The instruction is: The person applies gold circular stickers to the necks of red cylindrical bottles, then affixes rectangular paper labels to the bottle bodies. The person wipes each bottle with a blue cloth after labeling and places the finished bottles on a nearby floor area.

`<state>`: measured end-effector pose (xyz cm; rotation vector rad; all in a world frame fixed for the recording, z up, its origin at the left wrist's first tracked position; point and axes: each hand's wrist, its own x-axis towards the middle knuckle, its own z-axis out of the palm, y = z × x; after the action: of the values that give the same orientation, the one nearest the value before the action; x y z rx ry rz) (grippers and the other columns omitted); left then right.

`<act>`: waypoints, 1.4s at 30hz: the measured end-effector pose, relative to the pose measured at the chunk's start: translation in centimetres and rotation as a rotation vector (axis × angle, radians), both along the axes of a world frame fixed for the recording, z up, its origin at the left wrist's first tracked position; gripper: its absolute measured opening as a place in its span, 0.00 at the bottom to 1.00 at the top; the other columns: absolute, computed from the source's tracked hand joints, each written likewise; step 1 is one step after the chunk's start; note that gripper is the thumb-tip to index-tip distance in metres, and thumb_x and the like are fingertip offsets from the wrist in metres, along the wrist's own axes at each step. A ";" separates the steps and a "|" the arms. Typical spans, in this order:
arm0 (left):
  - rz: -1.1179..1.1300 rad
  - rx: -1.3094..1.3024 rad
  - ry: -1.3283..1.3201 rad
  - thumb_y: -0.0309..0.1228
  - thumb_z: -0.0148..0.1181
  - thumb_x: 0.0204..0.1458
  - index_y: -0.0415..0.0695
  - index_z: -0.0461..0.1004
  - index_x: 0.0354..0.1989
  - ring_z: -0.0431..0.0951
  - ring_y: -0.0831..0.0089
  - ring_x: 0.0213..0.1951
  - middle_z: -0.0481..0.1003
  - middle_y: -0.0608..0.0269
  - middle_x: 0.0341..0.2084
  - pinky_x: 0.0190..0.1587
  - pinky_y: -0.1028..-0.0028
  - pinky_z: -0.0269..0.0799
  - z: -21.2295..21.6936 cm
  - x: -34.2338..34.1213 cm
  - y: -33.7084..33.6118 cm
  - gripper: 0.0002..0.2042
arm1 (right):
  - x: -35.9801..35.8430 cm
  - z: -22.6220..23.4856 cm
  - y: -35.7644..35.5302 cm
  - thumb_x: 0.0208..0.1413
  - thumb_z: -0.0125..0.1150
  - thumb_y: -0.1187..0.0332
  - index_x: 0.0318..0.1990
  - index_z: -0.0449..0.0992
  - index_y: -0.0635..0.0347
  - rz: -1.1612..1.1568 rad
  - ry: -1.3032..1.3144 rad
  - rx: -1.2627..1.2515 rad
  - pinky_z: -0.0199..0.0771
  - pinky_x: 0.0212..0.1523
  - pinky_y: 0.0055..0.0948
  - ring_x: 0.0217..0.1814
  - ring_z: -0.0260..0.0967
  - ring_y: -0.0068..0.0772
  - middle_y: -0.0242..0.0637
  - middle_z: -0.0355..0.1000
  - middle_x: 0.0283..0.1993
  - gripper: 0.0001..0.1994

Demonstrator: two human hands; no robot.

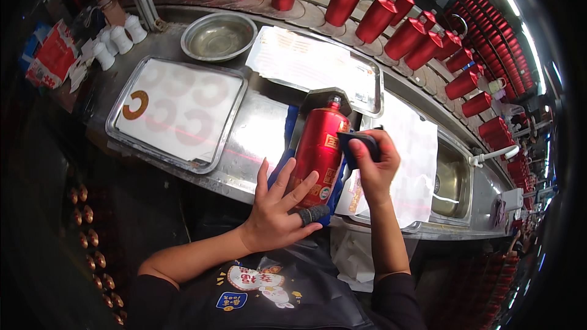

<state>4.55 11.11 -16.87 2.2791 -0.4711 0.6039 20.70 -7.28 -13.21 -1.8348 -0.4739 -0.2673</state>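
A shiny red bottle [318,153] with gold markings lies in a dark cradle edged with blue cloth [288,123], its neck pointing away from me. My left hand [278,211] is open, its spread fingers resting against the bottle's lower left side. A dark wrap [313,214] covers one finger of that hand. My right hand [380,162] pinches a dark blue flat scraper [350,148], held against or just over the bottle's right side near the gold markings. Whether its edge touches the bottle I cannot tell.
On the left, a metal tray [220,157] holds a white sheet with a gold C-shaped piece [135,105]. Behind are a metal bowl [219,36] and another tray [374,85] of sheets. A sink [452,186] with a white faucet [495,155] is right. Red bottles [375,19] line the conveyor.
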 end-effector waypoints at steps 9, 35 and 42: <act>0.030 -0.240 0.013 0.38 0.71 0.48 0.44 0.86 0.39 0.63 0.38 0.69 0.68 0.41 0.66 0.70 0.34 0.35 0.9 0.4 1.7 0.13 | 1.2 0.5 0.6 0.60 0.68 0.72 0.41 0.78 0.63 0.025 -0.014 -0.040 0.70 0.40 0.19 0.38 0.70 0.17 0.29 0.74 0.35 0.07; 0.056 -0.845 0.413 0.39 0.74 0.46 0.36 0.78 0.35 0.81 0.70 0.37 0.81 0.55 0.32 0.43 0.73 0.75 3.8 8.8 10.9 0.18 | -11.9 1.5 0.1 0.34 0.86 0.67 0.69 0.59 0.64 0.427 0.217 -0.281 0.67 0.21 0.17 0.29 0.73 0.21 0.43 0.71 0.57 0.52; 0.712 -0.735 0.193 0.31 0.74 0.49 0.38 0.79 0.30 0.79 0.75 0.34 0.80 0.63 0.29 0.38 0.70 0.74 9.0 -22.1 12.6 0.10 | -7.9 3.1 10.9 0.35 0.79 0.70 0.65 0.66 0.59 1.291 -0.448 -0.703 0.79 0.42 0.46 0.44 0.76 0.58 0.52 0.74 0.53 0.43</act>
<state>-17.54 23.68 -7.85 1.7069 0.6073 0.7270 12.79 3.64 -10.09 -1.7003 -2.1242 0.4490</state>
